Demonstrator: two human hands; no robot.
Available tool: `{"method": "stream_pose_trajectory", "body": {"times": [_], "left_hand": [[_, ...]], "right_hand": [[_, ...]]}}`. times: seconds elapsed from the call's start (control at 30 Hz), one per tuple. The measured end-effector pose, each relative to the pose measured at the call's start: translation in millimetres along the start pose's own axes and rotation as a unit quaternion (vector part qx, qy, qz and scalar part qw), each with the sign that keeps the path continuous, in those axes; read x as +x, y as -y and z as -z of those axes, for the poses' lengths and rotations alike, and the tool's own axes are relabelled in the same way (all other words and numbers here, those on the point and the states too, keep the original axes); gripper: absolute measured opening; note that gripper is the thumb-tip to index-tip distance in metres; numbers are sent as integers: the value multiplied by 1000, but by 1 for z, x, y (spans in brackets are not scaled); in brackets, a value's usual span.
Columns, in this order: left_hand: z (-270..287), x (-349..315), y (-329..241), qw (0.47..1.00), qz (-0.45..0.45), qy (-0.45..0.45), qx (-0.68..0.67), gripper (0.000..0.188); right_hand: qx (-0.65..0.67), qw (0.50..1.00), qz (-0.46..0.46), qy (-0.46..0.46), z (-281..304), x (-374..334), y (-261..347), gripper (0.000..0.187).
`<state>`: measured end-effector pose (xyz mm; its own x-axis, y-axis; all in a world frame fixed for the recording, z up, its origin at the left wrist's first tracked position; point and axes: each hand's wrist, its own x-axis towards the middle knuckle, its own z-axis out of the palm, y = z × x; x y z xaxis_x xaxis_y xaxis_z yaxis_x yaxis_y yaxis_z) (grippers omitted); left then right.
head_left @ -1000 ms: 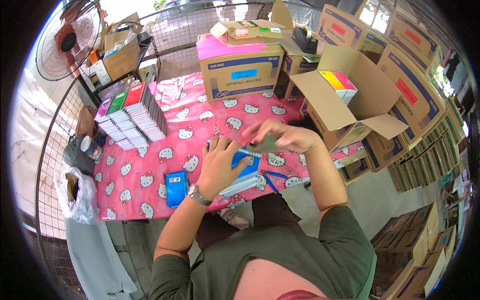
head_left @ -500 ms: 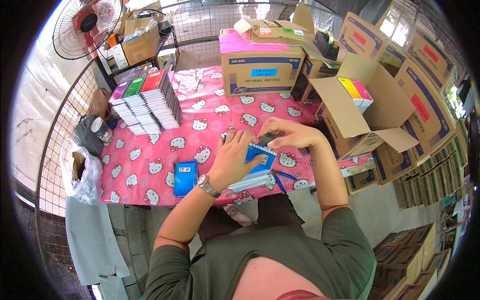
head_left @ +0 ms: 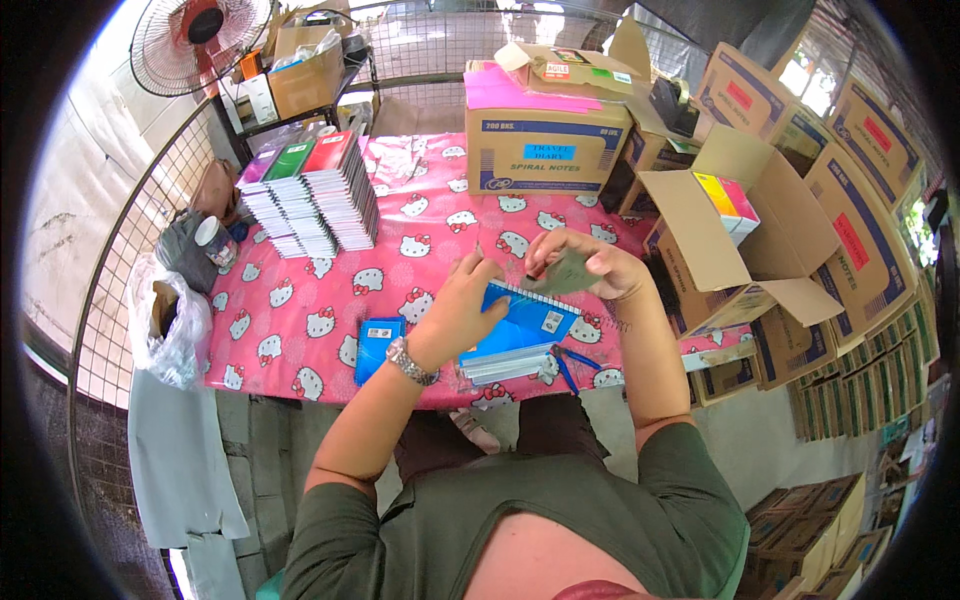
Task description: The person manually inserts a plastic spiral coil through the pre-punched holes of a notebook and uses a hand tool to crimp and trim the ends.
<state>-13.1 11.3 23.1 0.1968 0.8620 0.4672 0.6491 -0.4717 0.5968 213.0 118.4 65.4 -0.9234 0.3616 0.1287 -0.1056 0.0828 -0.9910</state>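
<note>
In front of me lies a stack of blue spiral notebooks (head_left: 525, 325), its top one with a row of binding holes along the far edge. My left hand (head_left: 462, 305) grips the top notebook at its far left corner, thumb on the cover and fingers curled over the edge. Above the binding edge, my right hand (head_left: 595, 265) pinches a thin grey-green flat piece (head_left: 562, 275); its kind I cannot make out. A loose wire coil (head_left: 612, 325) sticks out at the right end of that edge. Blue-handled pliers (head_left: 568, 368) lie beside the stack. Left of my wrist rests another blue notebook (head_left: 378, 342).
Tall stacks of purple, green and red notebooks (head_left: 335, 195) stand at the far left, near a cup (head_left: 214, 240) and a plastic bag (head_left: 168, 325). A closed carton (head_left: 545, 150) sits at the back. An open carton (head_left: 745, 225) with notebooks stands at the right.
My right hand has turned and moved slightly right, so the grey-green piece shows more of its flat side. More of the blue cover is visible, and the left thumb has drawn back.
</note>
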Motion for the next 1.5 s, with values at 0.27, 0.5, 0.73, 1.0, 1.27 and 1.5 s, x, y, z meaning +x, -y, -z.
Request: {"method": "stream_pose_trajectory", "body": {"times": [0.27,0.5,0.73,1.0,1.27,1.5], "left_hand": [[10,5,15,997,10,50,-53,31],[13,3,22,988,85,39,-123,27],[-2,-2,16,951,172,-53,-250,23],[-12,-9,14,960,160,-118,-200,20],[-26,-4,16,969,103,-170,-144,22],[-19,-13,2,975,63,-202,-64,26]], "right_hand": [[-12,1000,-17,23,10,17,-8,49],[-108,987,-122,12,20,33,-27,34],[-394,798,-312,-332,74,-44,-229,65],[-589,623,-218,-467,-92,-112,-272,58],[-515,709,-235,-420,-80,-134,-267,49],[-317,712,120,-615,-103,-67,-111,43]]}}
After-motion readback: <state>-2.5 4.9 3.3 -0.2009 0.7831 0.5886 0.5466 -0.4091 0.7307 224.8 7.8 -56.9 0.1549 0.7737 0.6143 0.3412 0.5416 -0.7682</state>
